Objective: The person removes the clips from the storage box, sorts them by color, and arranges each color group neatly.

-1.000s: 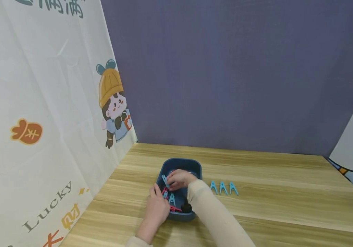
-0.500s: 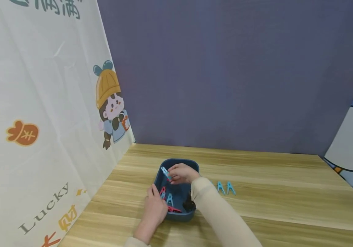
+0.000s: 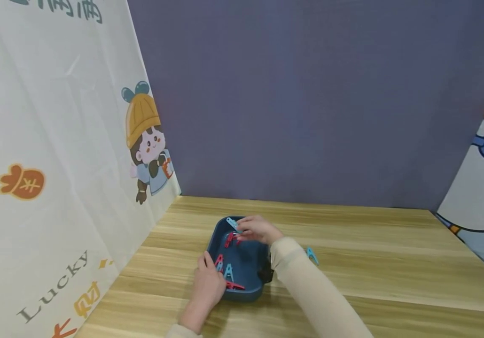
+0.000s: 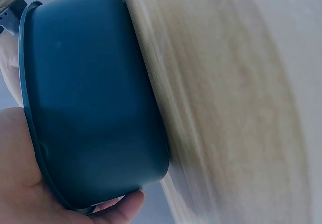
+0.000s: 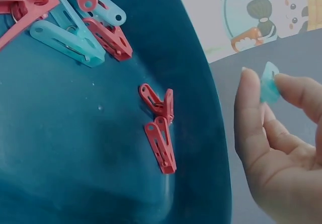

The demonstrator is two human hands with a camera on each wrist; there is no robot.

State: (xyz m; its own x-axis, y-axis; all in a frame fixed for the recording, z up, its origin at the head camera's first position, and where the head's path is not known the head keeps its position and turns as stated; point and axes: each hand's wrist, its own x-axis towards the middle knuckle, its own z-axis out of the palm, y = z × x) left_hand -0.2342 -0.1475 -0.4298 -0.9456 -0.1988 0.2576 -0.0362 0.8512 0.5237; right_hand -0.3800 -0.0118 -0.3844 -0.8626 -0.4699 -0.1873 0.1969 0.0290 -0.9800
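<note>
My right hand (image 3: 260, 230) pinches a light blue clothespin (image 5: 270, 83) between thumb and forefinger, raised over the far end of a dark blue plastic basin (image 3: 246, 296). My left hand (image 3: 209, 284) grips the basin's left side near its front; in the left wrist view a digit bends round the end of the basin wall (image 4: 95, 98). Inside, red clothespins (image 5: 162, 148) lie near one wall. A mixed heap of red and light blue clothespins (image 5: 70, 32) lies at the other end, partly covered by my left hand in the head view.
On the wooden table (image 3: 373, 263), right of the basin, lies a light blue clothespin (image 3: 311, 256); my right sleeve (image 3: 305, 281) blocks the spot beside it. A dark object (image 3: 266, 272) shows under the right wrist. A printed white sheet (image 3: 68, 141) hangs at the left.
My right hand has risen out of the basin and moved toward its far end, carrying the light blue clothespin. My left hand stays on the basin. The head view has turned slightly right.
</note>
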